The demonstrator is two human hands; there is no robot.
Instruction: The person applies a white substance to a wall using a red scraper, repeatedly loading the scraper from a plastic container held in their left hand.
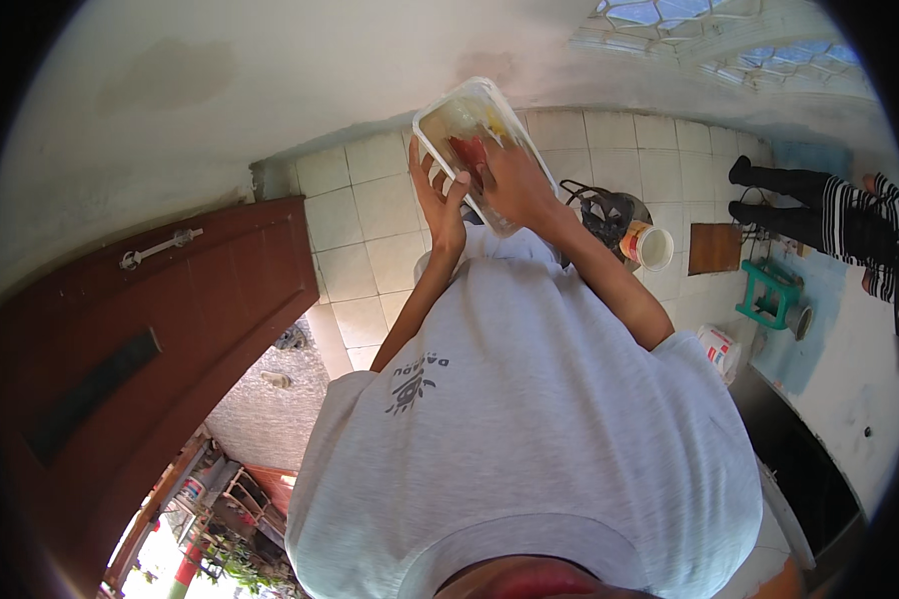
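Note:
A shallow rectangular plastic container (449, 100) with a white rim is held up, tilted, in front of me. My left hand (442, 205) grips its left side, the fingers behind the wall and the thumb over the rim. My right hand (517, 183) reaches inside from the right, its fingers bent together against a dark red thing (465, 152) whose kind I cannot make out. Some yellow (494, 122) shows near the far end of the container. The right fingertips are partly hidden.
A black plastic bag (604, 212) and a white bucket (653, 248) stand on the tiled floor to the right. Farther right are a green stool (769, 295) and hanging dark and striped clothes (819, 205). A brown door (170, 299) stands at left, beside a doorway.

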